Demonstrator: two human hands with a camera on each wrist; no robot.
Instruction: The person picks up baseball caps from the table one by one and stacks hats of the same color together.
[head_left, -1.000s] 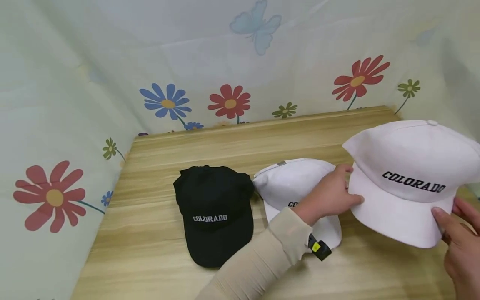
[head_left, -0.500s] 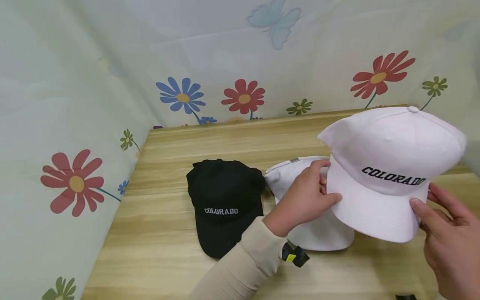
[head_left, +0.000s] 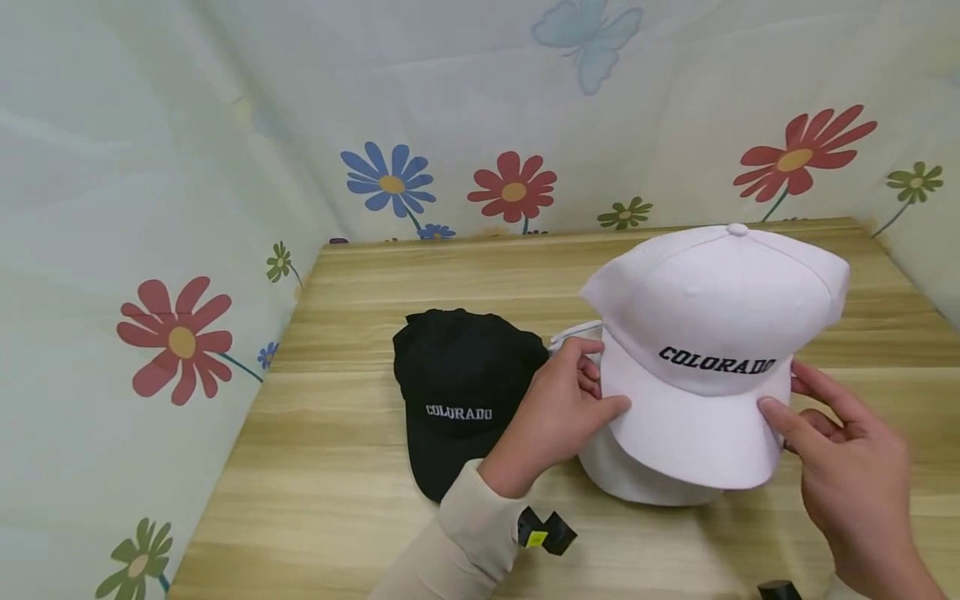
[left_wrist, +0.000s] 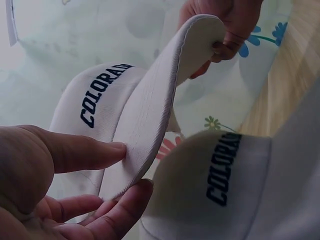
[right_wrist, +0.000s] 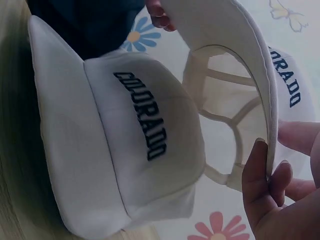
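Observation:
A white baseball cap [head_left: 720,308] lettered COLORADO hangs above the table, held by the brim between both hands. My left hand [head_left: 555,408] pinches the brim's left edge, thumb on top and fingers beneath. At the brim's right edge, my right hand [head_left: 855,458] pinches in the same way. Directly below sits a second white cap [right_wrist: 145,135], also lettered COLORADO, resting on the table and mostly covered by the raised one in the head view. The right wrist view shows the raised cap's hollow underside and back strap [right_wrist: 220,180], with a gap above the lower cap.
A black COLORADO cap [head_left: 465,375] lies left of the white ones, partly behind my left wrist. The wooden table [head_left: 315,417] meets a flower-print cloth wall [head_left: 450,83] at the back and sides. Small black devices [head_left: 546,533] sit at my wrists.
Both hands have carried the held white cap leftward, from beside the second white cap to over it. The head view has shifted too, and the grip on the brim stays the same.

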